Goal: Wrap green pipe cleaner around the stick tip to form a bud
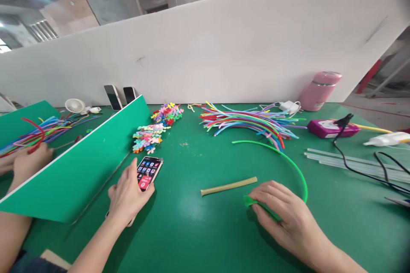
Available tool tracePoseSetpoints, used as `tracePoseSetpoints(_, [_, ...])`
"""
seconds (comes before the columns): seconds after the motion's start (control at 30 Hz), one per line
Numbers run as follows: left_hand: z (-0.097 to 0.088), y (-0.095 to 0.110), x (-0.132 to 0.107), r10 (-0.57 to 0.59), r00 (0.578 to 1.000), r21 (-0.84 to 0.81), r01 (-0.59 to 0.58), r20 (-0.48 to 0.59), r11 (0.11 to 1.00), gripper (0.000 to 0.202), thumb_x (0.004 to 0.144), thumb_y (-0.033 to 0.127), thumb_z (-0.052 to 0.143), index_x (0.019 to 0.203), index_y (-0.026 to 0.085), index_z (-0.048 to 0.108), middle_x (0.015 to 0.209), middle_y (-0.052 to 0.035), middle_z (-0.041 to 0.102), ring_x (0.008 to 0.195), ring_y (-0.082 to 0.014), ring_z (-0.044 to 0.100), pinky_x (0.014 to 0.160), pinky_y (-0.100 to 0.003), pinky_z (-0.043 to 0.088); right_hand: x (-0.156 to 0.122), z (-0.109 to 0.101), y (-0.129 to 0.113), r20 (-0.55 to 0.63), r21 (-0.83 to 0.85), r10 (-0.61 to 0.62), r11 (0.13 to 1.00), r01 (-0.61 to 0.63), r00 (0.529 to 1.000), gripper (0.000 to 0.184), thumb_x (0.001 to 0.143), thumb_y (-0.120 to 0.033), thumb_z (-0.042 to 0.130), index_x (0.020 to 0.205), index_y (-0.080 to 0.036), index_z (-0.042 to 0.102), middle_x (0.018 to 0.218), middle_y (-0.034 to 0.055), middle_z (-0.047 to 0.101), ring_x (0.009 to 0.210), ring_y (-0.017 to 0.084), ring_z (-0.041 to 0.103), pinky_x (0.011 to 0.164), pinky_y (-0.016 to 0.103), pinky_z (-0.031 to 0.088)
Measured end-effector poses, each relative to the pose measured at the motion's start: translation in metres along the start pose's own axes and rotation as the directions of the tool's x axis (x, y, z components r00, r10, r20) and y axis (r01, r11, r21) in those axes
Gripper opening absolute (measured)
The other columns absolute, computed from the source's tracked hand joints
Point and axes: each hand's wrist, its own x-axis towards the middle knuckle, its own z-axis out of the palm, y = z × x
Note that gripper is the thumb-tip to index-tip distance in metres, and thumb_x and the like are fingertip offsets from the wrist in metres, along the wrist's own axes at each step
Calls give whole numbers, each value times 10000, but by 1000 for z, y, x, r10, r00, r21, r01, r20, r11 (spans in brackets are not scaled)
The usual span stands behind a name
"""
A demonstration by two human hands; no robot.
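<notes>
My left hand (127, 196) is closed around a phone (150, 170) that lies on the green table with its screen lit, showing app icons and a red panel. My right hand (282, 211) grips a bright green strand (296, 166) that curves away behind it in an arc. A wider, flat green end (248, 200) sticks out between its thumb and fingers. Between the hands, nearer the right one, lies a short yellowish-beige strip (229, 186). Behind the phone are small bundles of colourful knobbly pieces (149, 136).
A bundle of multicoloured strands (246, 120) lies at the back. On the right are a pink bottle (321, 91), a purple box (333, 129), clear sticks (346, 164) and black cable. A green divider (83, 166) stands at left; a co-worker's hand (32, 160) shows beyond it.
</notes>
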Motion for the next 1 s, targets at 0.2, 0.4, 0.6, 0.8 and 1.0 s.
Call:
tracePoseSetpoints(0.2, [1,-1,-1,-3,1000,-9,3,-8,1000,651,773,378,355,1335,124,148,1260,-180,432,1090,-328,452,802,-468,371,0,0,0,-1,11,-7,1000,7,1000,169,783,-74,460,866,-179,564,755,56,638,676,164,576,615,308,480])
tracePoseSetpoints(0.4, [-2,1,-2,-12,1000,-13,12,7,1000,646,776,382,347,1332,115,153,1274,-189,420,1103,-331,445,809,-473,371,1,-1,-1,-9,30,-15,999,15,1000,170,773,-59,475,867,-173,559,751,54,636,669,165,567,614,305,473])
tracePoseSetpoints(0.6, [-4,2,-1,-24,999,-25,24,26,999,653,786,409,329,1334,103,149,1286,-199,403,1107,-340,438,798,-501,375,1,-1,-1,-9,55,-5,998,5,1000,165,768,-53,485,863,-164,561,752,56,633,665,164,552,606,307,466])
tracePoseSetpoints(0.8, [-7,6,-5,-51,998,-21,50,-22,999,713,759,483,379,1325,89,198,1318,-222,354,1149,-361,388,817,-525,361,1,-1,0,-16,62,8,998,-7,1000,162,771,-59,480,860,-165,564,746,56,635,656,166,552,608,309,463])
tracePoseSetpoints(1.0, [-16,51,-26,260,916,-303,-352,-304,886,349,744,370,479,1039,194,542,1113,-119,551,1063,-288,471,875,-452,360,3,-6,-2,-36,163,138,978,-131,990,128,781,-99,469,832,-177,557,725,44,626,659,157,566,600,272,460])
